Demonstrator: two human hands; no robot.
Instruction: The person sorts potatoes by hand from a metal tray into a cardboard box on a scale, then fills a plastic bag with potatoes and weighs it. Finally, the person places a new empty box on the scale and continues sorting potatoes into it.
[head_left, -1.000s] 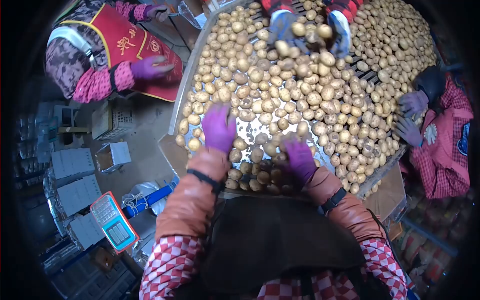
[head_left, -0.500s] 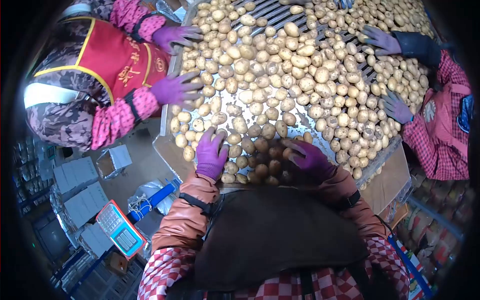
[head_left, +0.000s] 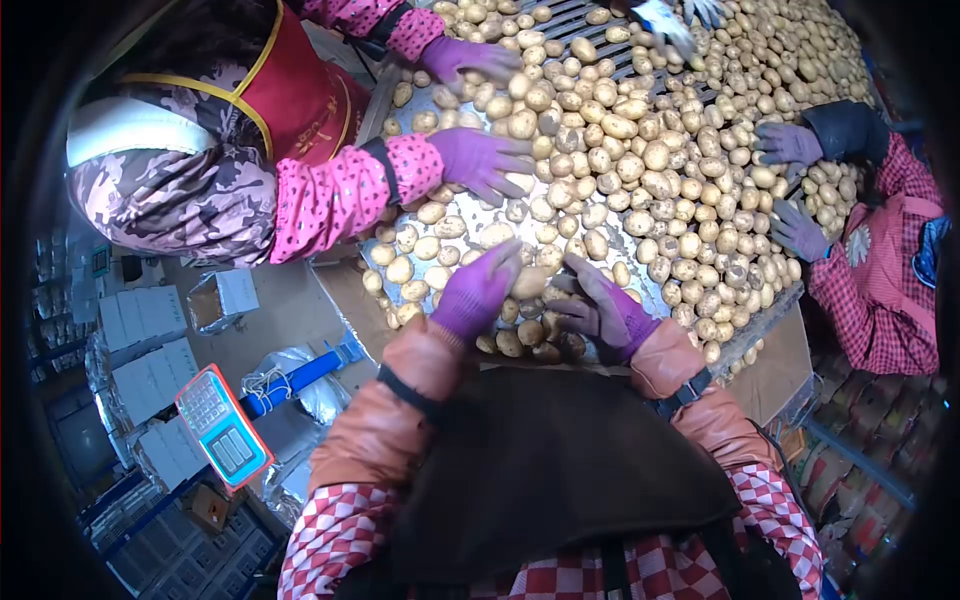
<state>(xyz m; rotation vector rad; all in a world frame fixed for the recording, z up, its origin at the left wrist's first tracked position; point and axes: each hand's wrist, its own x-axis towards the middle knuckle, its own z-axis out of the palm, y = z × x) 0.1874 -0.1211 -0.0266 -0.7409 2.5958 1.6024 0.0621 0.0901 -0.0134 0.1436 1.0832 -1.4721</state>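
Observation:
Many potatoes [head_left: 700, 190] cover a metal sorting table [head_left: 470, 205] with a slatted part at its far side. My left hand [head_left: 479, 290], in a purple glove, is over the near potatoes, its fingers together and pointing up and right against a potato [head_left: 528, 283]. Across from it, my right hand [head_left: 608, 308], also gloved in purple, has its fingers spread beside that potato and above others near the table's front edge. Whether the right fingers touch any potato is unclear.
At the left a co-worker's two purple-gloved hands [head_left: 484, 160] reach over the table. Another co-worker's hands [head_left: 797, 230] are at the right edge, and more gloved hands [head_left: 665, 25] at the far side. A scale display [head_left: 225, 428] and boxes [head_left: 150, 370] stand at lower left.
My left hand has moved right and my right hand slightly left, so they are closer together. The left co-worker's hands have moved right over the table. Gloved hands at the far side show more.

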